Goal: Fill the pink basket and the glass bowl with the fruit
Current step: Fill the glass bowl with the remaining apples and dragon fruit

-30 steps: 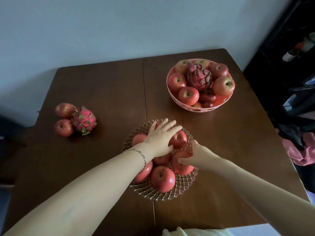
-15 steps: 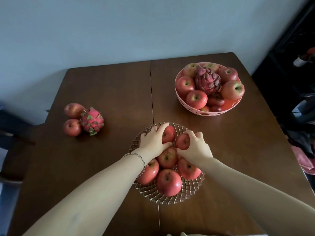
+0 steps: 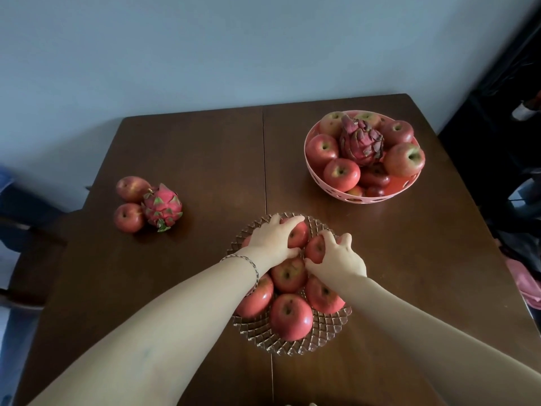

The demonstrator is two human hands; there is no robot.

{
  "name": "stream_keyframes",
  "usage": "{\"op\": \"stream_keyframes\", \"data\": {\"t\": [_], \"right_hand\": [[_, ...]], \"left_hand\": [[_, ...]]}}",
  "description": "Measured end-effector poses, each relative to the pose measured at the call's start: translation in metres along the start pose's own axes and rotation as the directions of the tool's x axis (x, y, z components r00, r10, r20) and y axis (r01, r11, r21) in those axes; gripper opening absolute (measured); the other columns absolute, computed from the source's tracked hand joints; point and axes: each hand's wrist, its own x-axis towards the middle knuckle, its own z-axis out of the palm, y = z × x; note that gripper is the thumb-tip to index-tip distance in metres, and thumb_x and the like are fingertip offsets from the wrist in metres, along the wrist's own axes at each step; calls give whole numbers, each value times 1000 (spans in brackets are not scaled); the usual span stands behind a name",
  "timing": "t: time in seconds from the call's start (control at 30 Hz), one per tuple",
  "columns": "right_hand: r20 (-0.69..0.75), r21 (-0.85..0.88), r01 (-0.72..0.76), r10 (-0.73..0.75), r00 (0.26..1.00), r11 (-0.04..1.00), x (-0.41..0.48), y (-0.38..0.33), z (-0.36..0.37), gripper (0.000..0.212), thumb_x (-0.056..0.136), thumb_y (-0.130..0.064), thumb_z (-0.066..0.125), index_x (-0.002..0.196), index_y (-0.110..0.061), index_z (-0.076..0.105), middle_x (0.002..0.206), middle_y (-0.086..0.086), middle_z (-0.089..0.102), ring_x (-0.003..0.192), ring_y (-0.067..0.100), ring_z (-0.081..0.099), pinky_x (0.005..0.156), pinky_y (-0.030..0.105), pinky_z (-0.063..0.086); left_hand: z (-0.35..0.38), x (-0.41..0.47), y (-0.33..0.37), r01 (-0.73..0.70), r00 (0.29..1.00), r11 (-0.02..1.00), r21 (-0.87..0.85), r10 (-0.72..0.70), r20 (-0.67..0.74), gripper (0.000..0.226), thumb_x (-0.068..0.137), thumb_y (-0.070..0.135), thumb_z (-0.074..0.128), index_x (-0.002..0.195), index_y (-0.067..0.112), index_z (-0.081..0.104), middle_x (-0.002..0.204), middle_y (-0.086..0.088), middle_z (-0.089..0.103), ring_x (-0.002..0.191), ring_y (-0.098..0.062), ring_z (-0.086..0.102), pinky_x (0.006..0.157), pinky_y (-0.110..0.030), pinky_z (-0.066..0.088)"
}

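Observation:
The glass bowl [image 3: 328,336] sits at the near middle of the table and holds several red apples. My left hand [image 3: 273,240] wraps over the far apple [image 3: 300,234] in it. Beside it, my right hand [image 3: 339,257] grips another apple [image 3: 315,249]. The pink basket [image 3: 348,194] stands at the far right, heaped with apples and a dark dragon fruit [image 3: 361,142]. On the left of the table lie two loose apples [image 3: 128,216] and a bright pink dragon fruit [image 3: 162,209].
The dark wooden table [image 3: 205,159] meets a pale wall at the back. A dark chair [image 3: 32,247] stands off the left edge. Dark furniture and pink cloth [image 3: 527,285] crowd the right side.
Both hands have slid toward the far side of the glass bowl, each closing on an apple there. The camera tilted, so the scene sits lower in view.

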Motion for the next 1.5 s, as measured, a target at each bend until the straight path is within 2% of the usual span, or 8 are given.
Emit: {"op": "stream_keyframes", "data": {"t": [0.23, 0.33, 0.5, 0.77, 1.03, 1.17, 1.27, 1.5], "right_hand": [[-63, -213, 241, -260, 964, 947, -4, -34, -22, 45, 85, -40, 52, 123, -16, 50, 124, 8, 47, 116, 30, 47, 94, 38, 40], [-82, -147, 405, -420, 904, 902, -1, -70, -30, 32, 87, -30, 49, 115, -18, 59, 116, 5, 55, 112, 28, 50, 96, 38, 37], [-5, -202, 584, -598, 802, 786, 10, -143, -30, 31, 91, -25, 46, 117, -18, 59, 111, 1, 62, 108, 23, 56, 95, 32, 37], [176, -216, 647, -623, 762, 731, 52, -271, 4, 32, 93, -25, 43, 121, -17, 55, 113, 3, 60, 107, 24, 57, 89, 33, 42], [224, -157, 647, -611, 759, 746, 120, -382, 55, 53, 87, -16, 53, 137, -24, 36, 134, 9, 38, 120, 28, 43, 90, 37, 47], [395, -354, 679, -555, 732, 643, 158, -418, 74, 88, 81, -6, 60, 147, -40, 12, 151, 7, 15, 128, 34, 35, 91, 38, 47], [502, -348, 736, -547, 669, 581, 179, -426, 91, 95, 76, -4, 67, 145, -41, 14, 148, 4, 24, 116, 33, 49, 74, 35, 50], [182, -167, 720, -697, 694, 673, 170, -397, 82, 84, 68, -4, 71, 136, -26, 28, 128, 7, 36, 97, 31, 56, 65, 32, 47]], "left_hand": [[-26, -10, -11, -26, 1000, 999, -43, 26, -4, 55, 98, 44, 32, 149, 33, 13, 154, -8, 27, 141, -25, 27, 116, -50, 11], [-45, -34, -47, -41, 953, 964, -261, -41, -301, 42, 97, 24, 43, 138, 20, 43, 135, -5, 54, 124, -20, 49, 112, -43, 27], [-64, -64, -147, 140, 881, 942, -305, -259, -395, 25, 90, 13, 53, 112, 11, 64, 117, -6, 64, 110, -23, 59, 98, -36, 44], [-94, -51, -282, 499, 790, 834, -234, -549, -274, 60, 86, 28, 58, 140, 17, 35, 139, -12, 39, 120, -34, 48, 97, -45, 43], [-82, -19, -334, 460, 877, 853, -247, -480, -23, 65, 73, 42, 71, 126, 27, 37, 120, -4, 48, 106, -28, 59, 88, -43, 52], [-77, -16, -341, 413, 890, 869, -273, -449, -81, 64, 70, 41, 73, 122, 26, 40, 113, -1, 52, 98, -25, 61, 83, -38, 54], [-70, -16, -343, 399, 883, 864, -308, -452, -124, 61, 70, 40, 73, 121, 26, 41, 112, -1, 52, 96, -25, 61, 81, -37, 53], [-68, -22, -335, 413, 844, 823, -390, -507, -177, 58, 70, 36, 73, 118, 30, 41, 112, 1, 49, 93, -26, 61, 75, -33, 51]]}}
